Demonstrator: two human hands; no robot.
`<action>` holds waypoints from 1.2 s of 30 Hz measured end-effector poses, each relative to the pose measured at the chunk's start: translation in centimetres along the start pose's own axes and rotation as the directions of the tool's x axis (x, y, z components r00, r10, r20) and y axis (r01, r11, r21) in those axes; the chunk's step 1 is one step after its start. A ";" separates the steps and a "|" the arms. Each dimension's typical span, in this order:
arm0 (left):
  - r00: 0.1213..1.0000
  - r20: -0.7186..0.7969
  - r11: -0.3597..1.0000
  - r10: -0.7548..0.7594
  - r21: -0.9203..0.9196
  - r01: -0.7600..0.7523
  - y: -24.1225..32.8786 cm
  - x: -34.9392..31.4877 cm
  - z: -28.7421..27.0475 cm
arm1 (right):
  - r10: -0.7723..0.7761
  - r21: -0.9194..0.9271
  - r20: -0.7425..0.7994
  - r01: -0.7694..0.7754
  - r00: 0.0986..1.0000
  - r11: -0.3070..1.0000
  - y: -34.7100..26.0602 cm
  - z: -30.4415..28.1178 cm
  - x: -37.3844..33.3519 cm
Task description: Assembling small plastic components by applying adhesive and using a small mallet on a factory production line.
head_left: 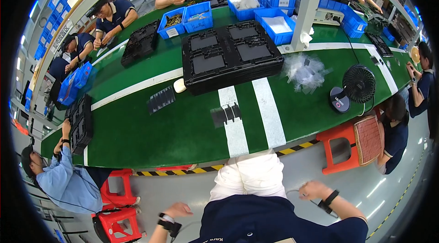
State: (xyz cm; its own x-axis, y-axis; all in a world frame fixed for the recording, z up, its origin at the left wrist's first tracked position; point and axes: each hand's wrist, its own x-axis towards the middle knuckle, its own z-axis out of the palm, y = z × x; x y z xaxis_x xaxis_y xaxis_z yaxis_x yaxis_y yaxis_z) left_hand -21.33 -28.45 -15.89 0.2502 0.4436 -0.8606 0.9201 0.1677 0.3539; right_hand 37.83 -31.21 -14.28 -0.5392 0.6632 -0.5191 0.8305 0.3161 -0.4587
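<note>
My left hand [179,209] hangs low beside my body, away from the green table, its fingers loosely stretched and holding nothing visible. On the other side, my right hand [313,190] is curled closed near my white trousers; the inside of its fingers is hidden. A thin grey cable [291,192] shows beside it. Each wrist wears a black strapped device. On the table in front of me lie dark strips [226,115] across a white line and a dark flat sheet [161,100]. Behind them stands a stack of black trays [228,80] with grey rectangular pads on top.
A pile of clear plastic film [305,71] lies right of the trays, near a black desk fan [359,84]. Blue bins [197,24] and a metal post [307,19] stand farther back. A red stool [337,148] is at the right. Several people work around the table [137,138].
</note>
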 end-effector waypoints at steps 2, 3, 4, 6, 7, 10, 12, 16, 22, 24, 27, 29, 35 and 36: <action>0.967 -0.151 0.925 0.203 0.354 -0.139 -5.4 4.4 7.9 | 0.024 0.119 0.174 -0.046 0.984 0.992 1.3 6.5 0.4; 0.993 -0.008 0.891 0.122 0.442 -0.106 -4.2 5.5 9.8 | 0.041 0.189 0.239 -0.088 0.970 0.978 1.4 9.1 0.6; 0.969 0.093 0.883 0.228 0.400 -0.246 -5.3 8.1 12.7 | -0.056 0.206 0.229 0.007 0.972 0.978 1.8 12.3 1.5; 0.963 0.087 0.875 0.254 0.405 -0.267 -5.3 12.2 11.5 | 0.020 0.237 0.450 -0.141 0.893 0.961 1.2 15.3 3.8; 0.960 0.073 0.872 0.269 0.405 -0.275 -5.0 13.7 11.1 | 0.019 0.375 0.388 -0.177 0.921 0.910 1.7 18.1 3.9; 0.953 0.040 0.870 0.301 0.397 -0.292 -3.6 16.7 10.0 | 0.141 0.487 0.307 -0.282 0.941 0.827 1.5 18.2 3.6; 0.949 0.017 0.875 0.314 0.384 -0.296 -3.0 18.1 9.5 | 0.159 0.468 0.297 -0.289 0.942 0.835 1.1 17.4 4.0; 0.948 -0.031 0.894 0.318 0.343 -0.289 -1.9 20.3 9.0 | 0.176 0.426 0.293 -0.293 0.940 0.856 -0.2 16.1 5.0; 0.956 -0.077 0.922 0.282 0.297 -0.248 -3.1 21.3 6.9 | 0.170 0.406 0.291 -0.282 0.942 0.869 -2.6 14.6 6.8; 0.958 -0.093 0.929 0.272 0.284 -0.237 -3.2 21.5 6.1 | 0.170 0.400 0.287 -0.279 0.943 0.873 -3.3 13.5 7.5; 0.958 -0.107 0.938 0.266 0.256 -0.232 -2.6 22.0 6.3 | 0.182 0.385 0.290 -0.289 0.940 0.877 -3.5 13.2 7.9; 0.958 -0.113 0.943 0.263 0.238 -0.231 -2.1 22.2 7.0 | 0.192 0.377 0.294 -0.298 0.936 0.877 -3.0 13.5 7.4; 0.971 -0.107 0.964 0.215 0.185 -0.193 -2.9 20.8 9.7 | 0.192 0.381 0.325 -0.315 0.926 0.869 -3.3 13.9 7.8; 0.974 -0.095 0.967 0.204 0.178 -0.185 -3.1 20.0 10.5 | 0.192 0.388 0.337 -0.321 0.922 0.864 -3.4 13.7 7.7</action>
State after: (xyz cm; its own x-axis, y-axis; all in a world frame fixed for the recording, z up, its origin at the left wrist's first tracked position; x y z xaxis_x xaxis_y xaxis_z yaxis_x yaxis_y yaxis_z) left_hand -16.05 -29.36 -38.07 0.4025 0.5505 -0.7314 0.8966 -0.0762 0.4361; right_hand 28.95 -36.47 -26.61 -0.3849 0.4436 -0.8093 0.8361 -0.2037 -0.5093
